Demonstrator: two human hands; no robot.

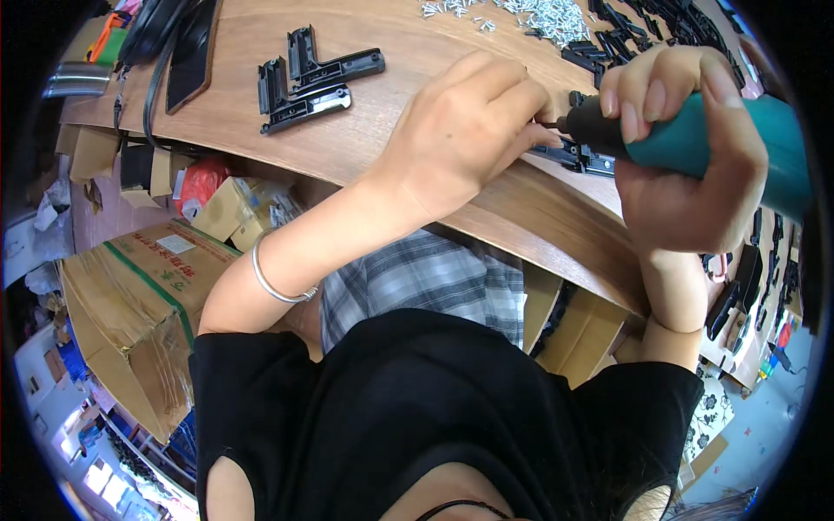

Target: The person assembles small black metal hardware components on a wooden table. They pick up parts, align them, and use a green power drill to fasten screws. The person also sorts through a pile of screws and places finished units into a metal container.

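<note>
In my right hand (695, 165) is a teal electric screwdriver (782, 148) with a black nose, my fingers wrapped round its body and the bit directed left. My left hand (460, 130) is closed in a pinch at the bit's tip; whatever lies between those fingertips is hidden. Below the screwdriver's nose, by the table's near edge, rests a black plastic part (595, 163), partly covered by the hands. To the left lie two L-shaped black plastic assemblies, one farther back (334, 69) and one nearer (304, 108).
Small silver screws (552, 19) are heaped at the far side of the wooden table (417, 43), beside many black parts (617, 39). A dark phone (193, 56) lies far left. Below the left edge stands a large cardboard box (148, 295). More black parts (764, 269) lie at right.
</note>
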